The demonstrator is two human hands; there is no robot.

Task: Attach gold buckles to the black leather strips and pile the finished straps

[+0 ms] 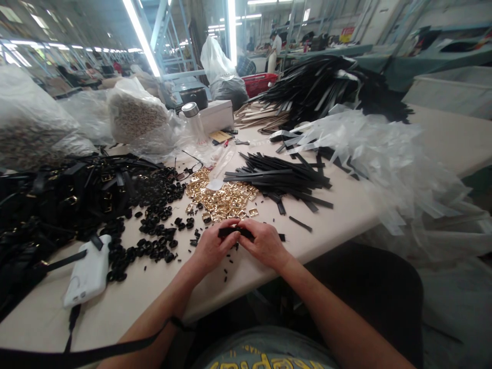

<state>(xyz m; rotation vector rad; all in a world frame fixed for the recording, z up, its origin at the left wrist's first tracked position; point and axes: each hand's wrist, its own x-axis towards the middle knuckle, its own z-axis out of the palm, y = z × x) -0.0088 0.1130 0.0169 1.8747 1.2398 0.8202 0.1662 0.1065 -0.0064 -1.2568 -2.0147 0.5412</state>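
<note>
Near the table's front edge, a black strap (246, 233) is held between my two hands. My left hand (215, 243) is closed on its left end, thumb and fingers pinching it. My right hand (264, 241) grips the strap from the other side, and a short black end sticks out past its knuckles. Just beyond my fingers lies a heap of gold buckles (226, 200). Behind my right hand is a pile of black straps (284, 177). Small black loops (157, 236) are scattered to the left of my left hand.
A white power bank (87, 271) with a cable lies at the front left, next to a large heap of black buckled straps (46, 200). Glasses (188, 171), a clear bottle (194, 123) and filled plastic bags (134, 115) stand further back. Plastic strips (384, 154) hang over the right edge.
</note>
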